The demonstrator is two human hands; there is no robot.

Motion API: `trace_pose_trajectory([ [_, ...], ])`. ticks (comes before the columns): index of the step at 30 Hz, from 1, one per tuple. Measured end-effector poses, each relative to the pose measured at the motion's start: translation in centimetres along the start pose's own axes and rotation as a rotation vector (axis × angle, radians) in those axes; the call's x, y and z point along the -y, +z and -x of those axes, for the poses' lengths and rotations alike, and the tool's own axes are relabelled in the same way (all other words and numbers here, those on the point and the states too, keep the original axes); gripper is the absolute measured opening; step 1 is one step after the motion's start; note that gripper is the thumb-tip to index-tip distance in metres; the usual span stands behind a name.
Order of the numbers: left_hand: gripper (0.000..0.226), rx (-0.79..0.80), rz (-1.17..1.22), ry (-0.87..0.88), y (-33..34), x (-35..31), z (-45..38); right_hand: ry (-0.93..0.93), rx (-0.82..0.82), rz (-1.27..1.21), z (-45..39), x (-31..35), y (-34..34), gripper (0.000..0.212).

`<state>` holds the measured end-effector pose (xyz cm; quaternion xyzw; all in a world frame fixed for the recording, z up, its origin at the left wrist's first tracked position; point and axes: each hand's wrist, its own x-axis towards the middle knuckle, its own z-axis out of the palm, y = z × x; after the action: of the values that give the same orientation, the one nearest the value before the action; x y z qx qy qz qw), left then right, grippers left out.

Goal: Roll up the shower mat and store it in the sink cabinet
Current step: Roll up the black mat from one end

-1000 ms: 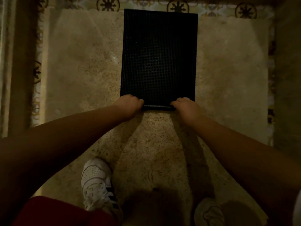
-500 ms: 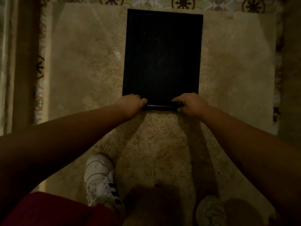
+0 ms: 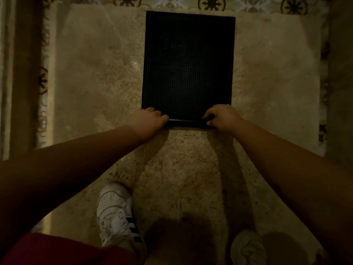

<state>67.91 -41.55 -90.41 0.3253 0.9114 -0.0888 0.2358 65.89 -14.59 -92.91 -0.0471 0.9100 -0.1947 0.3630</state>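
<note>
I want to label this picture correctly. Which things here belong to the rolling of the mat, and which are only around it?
Belonging to the job:
- black shower mat, near edge already curled
- left hand and right hand, gripping that curled edge

Only around:
- beige rug under the mat
- white sneaker
- patterned floor tiles

Bare arms, no sleeves. Red shorts (image 3: 57,251). White left shoe (image 3: 114,213), small holes on toe, black stripes on side. White right shoe (image 3: 248,247).
</note>
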Motion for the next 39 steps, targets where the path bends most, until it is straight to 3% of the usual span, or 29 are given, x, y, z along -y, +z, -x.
trace_pose_trajectory([
  [4, 0.031, -0.003, -0.012, -0.033, 0.3, -1.4, -0.2, 0.033, -0.064, 0.045, 0.5, 0.1, 0.2, 0.032],
  [8, 0.046, -0.039, -0.048, -0.081, 1.2, -0.5, 0.3, 0.045, -0.16, 0.005, 1.0, -0.1, 0.8, 0.029],
  [12, 0.059, -0.032, -0.145, 0.0, 2.3, -0.1, 1.1, -0.038, -0.205, 0.101, 1.6, -0.1, 1.1, 0.024],
  [16, 0.052, -0.052, -0.212, 0.08, 1.5, 0.2, 0.3, -0.161, -0.265, 0.383, 3.3, -0.1, 2.7, 0.033],
  [20, 0.042, -0.039, -0.232, 0.108, 0.4, 0.0, -0.7, -0.201, -0.254, 0.494, 4.6, -0.5, 3.9, 0.056],
  [28, 0.051, 0.01, -0.141, 0.007, 0.3, 0.2, -1.4, -0.127, -0.204, 0.463, 2.9, 0.4, 1.7, 0.045],
  [34, 0.029, -0.035, -0.044, -0.023, 0.1, 0.3, -1.4, -0.171, -0.221, 0.448, 2.4, 0.1, 1.0, 0.022],
  [39, 0.022, 0.04, 0.038, -0.063, -0.7, 0.1, -2.6, -0.155, -0.139, 0.398, 1.6, 0.0, -0.1, 0.028],
])
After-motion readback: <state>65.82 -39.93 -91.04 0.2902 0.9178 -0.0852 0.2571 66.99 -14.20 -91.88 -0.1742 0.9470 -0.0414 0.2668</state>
